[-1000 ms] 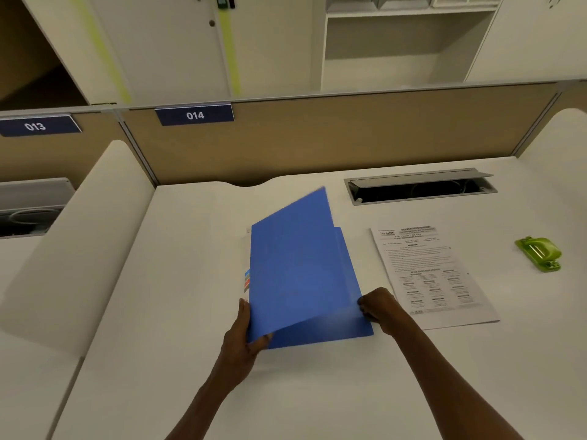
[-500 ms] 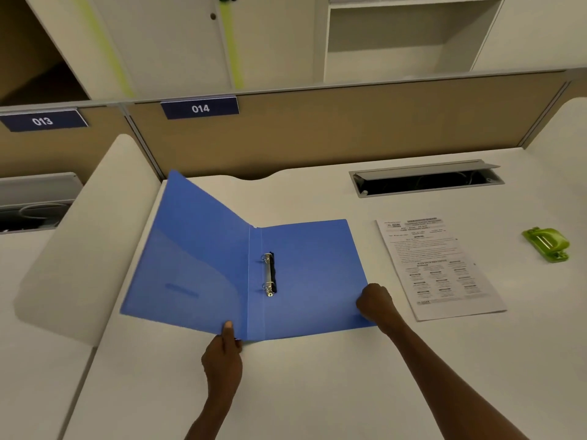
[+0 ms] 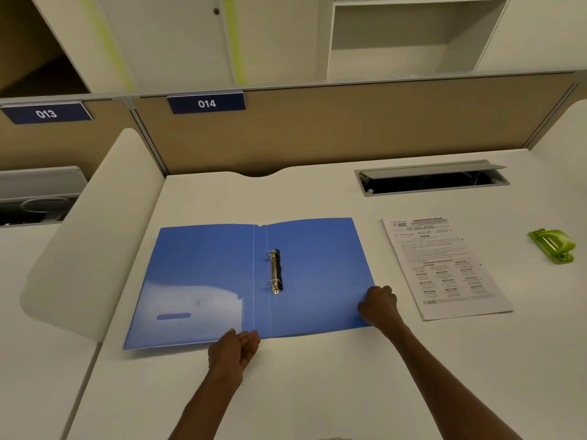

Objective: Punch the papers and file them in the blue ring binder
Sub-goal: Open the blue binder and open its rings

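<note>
The blue ring binder [image 3: 317,265] lies open and flat on the white desk, with its metal ring mechanism [image 3: 274,276] just right of the spine and no paper in it. My left hand [image 3: 233,349] sits at the binder's front edge beside the spine, fingers relaxed and just touching the left cover. My right hand [image 3: 379,304] has its fingers curled on the right cover's front right corner. A printed stack of papers [image 3: 444,265] lies right of the binder. The green hole punch [image 3: 552,244] sits farther right.
An open cable hatch [image 3: 428,179] is set into the desk behind the papers. A tan partition [image 3: 317,128] labelled 014 closes the back. A white rounded divider [image 3: 89,233] borders the desk on the left, close to the binder's left cover.
The front cover swung over to the left and now lies flat. My left hand let go of it and rests at the front edge. My right hand stayed on the corner.
</note>
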A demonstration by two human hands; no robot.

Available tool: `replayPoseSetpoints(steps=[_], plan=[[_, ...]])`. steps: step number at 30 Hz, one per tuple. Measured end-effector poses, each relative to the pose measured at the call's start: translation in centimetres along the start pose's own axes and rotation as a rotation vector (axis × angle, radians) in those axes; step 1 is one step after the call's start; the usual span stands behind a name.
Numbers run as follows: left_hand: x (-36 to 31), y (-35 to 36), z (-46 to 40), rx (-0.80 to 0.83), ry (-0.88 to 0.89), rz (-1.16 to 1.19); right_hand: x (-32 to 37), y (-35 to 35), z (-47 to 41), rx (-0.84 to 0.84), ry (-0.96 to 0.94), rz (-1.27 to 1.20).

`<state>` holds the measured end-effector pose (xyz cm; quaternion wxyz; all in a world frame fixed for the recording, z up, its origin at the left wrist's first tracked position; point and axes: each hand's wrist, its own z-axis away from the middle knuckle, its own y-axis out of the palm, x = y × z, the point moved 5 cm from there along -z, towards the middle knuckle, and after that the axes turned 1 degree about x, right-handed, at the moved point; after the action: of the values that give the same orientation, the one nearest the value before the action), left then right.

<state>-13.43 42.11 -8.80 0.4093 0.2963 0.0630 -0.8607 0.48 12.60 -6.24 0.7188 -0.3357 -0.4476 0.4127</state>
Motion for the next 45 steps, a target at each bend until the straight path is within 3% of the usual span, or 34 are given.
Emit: replayPoseSetpoints(steps=[8,12,14,19,30,38,45], plan=[[-1.3,3.1,-0.1,0.100,0.031,-0.075,0.9,0.6,0.1,-0.024,-0.068,0.118],[-4.6,5.4,0.0,0.013,0.494,-0.554,3.6,0.9,0.4,-0.092,-0.156,0.103],[-5.9,6.8,0.1,0.075,0.679,-0.649,6.0,0.9,0.0,-0.068,-0.227,-0.025],[-6.7,9.6,-1.0,0.219,0.870,-0.853,12.3,1.0,-2.2,0.106,-0.448,-0.175],[-5.1,9.9,-3.5,0.298,0.871,-0.862,17.7,3.9,-7.2,0.324,-0.499,-0.056],[-4.6,10.0,-4.1,0.269,0.859,-0.877,18.0,5.0,-8.1,0.315,-0.514,0.039],[-4.4,9.7,-4.5,0.260,0.864,-0.872,17.9,4.9,-8.0,0.344,-0.499,-0.025]])
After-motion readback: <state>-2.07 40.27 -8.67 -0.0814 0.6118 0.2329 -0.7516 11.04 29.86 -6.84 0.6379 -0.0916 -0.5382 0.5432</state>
